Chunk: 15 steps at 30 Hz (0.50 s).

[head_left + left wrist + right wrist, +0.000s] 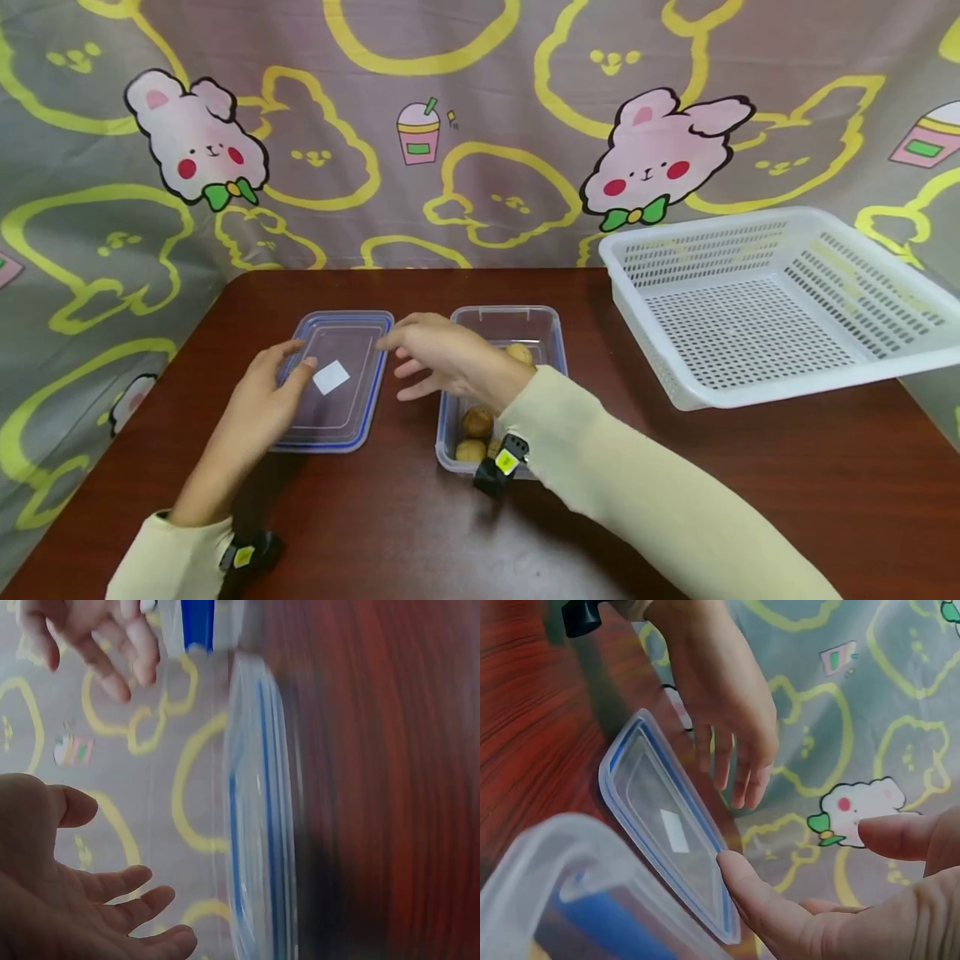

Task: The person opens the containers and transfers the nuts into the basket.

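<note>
Head view: The lid (341, 412) is lying flat on the worktop (375, 517), left of the box (504, 313), which is standing uncovered and holding several round brown items (477, 422). The left hand (258, 400) is hovering at the lid's left side, its grip released. The right hand (450, 354) is hovering between lid and box, its grip also released. The step in hand is apparently positioning both hands about the lid; the next move would be calling for an even pinch on opposite rims. Lid and box are showing clear, smooth plastic with rounded corners; a blue band is tracing the lid's edge, and a square white label (331, 377) is marking its face. The basket (727, 329) is presenting white plastic, slotted walls and a mesh floor.

Left wrist view: The lid is appearing edge-on, thin and layered. The left hand is hanging apart from it, fingers loosely bent. The worktop is showing reddish, streaked grain.

Right wrist view: A right fingertip is overlapping the lid's rim; contact is remaining unclear. The box's translucent rim is curving nearby, blurred.
</note>
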### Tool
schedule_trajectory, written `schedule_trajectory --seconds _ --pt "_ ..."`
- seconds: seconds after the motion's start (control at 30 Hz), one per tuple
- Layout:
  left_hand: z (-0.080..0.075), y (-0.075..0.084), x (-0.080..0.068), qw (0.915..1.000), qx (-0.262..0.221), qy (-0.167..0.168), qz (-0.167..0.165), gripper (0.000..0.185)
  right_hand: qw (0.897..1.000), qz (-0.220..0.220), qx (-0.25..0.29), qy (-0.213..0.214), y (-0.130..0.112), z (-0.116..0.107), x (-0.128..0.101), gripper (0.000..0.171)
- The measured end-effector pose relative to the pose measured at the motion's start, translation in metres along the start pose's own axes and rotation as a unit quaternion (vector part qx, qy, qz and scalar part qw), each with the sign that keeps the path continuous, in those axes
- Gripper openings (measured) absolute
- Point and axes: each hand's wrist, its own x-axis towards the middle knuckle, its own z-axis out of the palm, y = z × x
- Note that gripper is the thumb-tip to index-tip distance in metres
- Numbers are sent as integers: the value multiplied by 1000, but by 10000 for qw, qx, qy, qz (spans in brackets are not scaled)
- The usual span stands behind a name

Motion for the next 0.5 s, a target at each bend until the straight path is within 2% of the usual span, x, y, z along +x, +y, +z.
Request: schedule_trajectory --seconds 0.17,0.4,0.5 --pt "10 23 -14 9998 -159 -139 67 62 9999 -78 -118 46 -1 -14 -15 39" --pt "26 49 -35 9955 -722 -379 489 60 9989 -235 -411 24 5 -36 -31 40" --pt "35 59 -44 9940 -845 -514 464 63 9981 -295 -537 35 9 -45 -38 36"
